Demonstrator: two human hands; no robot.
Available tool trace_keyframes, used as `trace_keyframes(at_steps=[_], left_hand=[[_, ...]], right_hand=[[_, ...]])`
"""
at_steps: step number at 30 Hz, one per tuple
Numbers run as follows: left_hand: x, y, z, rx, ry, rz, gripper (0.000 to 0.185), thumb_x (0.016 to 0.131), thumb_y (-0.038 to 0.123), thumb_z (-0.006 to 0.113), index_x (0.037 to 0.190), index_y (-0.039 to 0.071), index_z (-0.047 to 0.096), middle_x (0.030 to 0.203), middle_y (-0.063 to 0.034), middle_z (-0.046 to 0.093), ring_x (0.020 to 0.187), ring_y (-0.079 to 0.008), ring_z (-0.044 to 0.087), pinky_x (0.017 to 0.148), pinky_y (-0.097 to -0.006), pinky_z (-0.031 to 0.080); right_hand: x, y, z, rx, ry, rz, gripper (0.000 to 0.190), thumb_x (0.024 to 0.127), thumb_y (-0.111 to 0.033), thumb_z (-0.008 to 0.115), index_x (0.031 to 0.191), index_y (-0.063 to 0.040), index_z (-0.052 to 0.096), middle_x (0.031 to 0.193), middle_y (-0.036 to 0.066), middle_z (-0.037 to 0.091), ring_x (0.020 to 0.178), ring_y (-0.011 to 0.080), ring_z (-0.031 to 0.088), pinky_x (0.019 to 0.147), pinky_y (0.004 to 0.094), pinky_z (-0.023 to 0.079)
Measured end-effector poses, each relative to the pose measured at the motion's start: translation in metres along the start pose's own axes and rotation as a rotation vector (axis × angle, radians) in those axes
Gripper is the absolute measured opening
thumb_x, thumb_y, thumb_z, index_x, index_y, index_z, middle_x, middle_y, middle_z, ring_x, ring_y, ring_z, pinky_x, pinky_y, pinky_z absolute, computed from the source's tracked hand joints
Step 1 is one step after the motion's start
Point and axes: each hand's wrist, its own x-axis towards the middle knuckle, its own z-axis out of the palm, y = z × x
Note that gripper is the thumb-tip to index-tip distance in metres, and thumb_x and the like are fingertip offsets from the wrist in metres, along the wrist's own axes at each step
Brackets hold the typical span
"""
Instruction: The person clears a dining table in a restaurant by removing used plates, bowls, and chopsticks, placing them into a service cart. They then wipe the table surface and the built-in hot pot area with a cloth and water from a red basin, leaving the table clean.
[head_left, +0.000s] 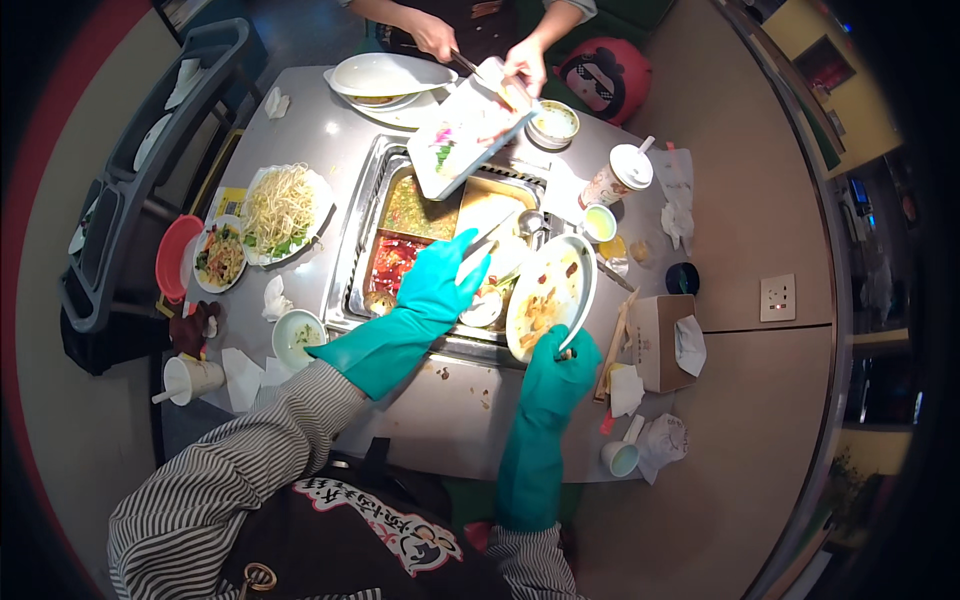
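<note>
A green rubber glove covers each of my hands. My left hand (442, 281) reaches over the divided hot pot (358, 217) and grips what looks like a pale, thin utensil (491, 236). In my right hand (562, 367) is the rim of an oval white dish (553, 292), tilted, with brown food scraps and sauce on it. Red broth (391, 262) and a greenish broth (424, 210) stand in two compartments of the pot. A metal ladle (531, 221) rests at its right side. Opposite me a person's hands tilt a rectangular tray (469, 142) over the pot with a dark-handled tool.
Left stand a plate of bean sprouts (279, 210), a salad plate (219, 255), a small bowl (298, 339) and a grey cart (127, 172). Stacked dishes (394, 79) lie at the back. Right are a lidded cup (616, 176), a tissue box (660, 345) and a tipped cup (621, 456).
</note>
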Motion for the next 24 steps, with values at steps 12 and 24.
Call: trace_keyframes(at_steps=[12,24], left_hand=[[-0.028,0.028,0.012,0.0,0.026,0.039,0.048,0.088,0.027,0.069,0.128,0.002,0.058,0.109,-0.0221,0.065,0.099,-0.0384,0.062,0.086,-0.0438,0.05],[0.034,-0.012,-0.114,-0.861,-0.179,-0.683,0.039,0.1,0.034,0.057,0.126,0.004,0.058,0.113,-0.0083,0.066,0.099,-0.0136,0.063,0.089,-0.0289,0.05]], right_hand=[[-0.009,0.018,0.02,0.069,0.06,0.122,0.014,0.087,-0.008,0.065,0.076,0.0,0.058,0.078,0.011,0.057,0.061,0.0194,0.055,0.056,0.0348,0.046],[-0.02,-0.018,0.058,0.824,0.168,0.589,0.018,0.089,-0.012,0.064,0.082,-0.002,0.051,0.08,0.006,0.06,0.065,0.0173,0.062,0.055,0.0313,0.052]])
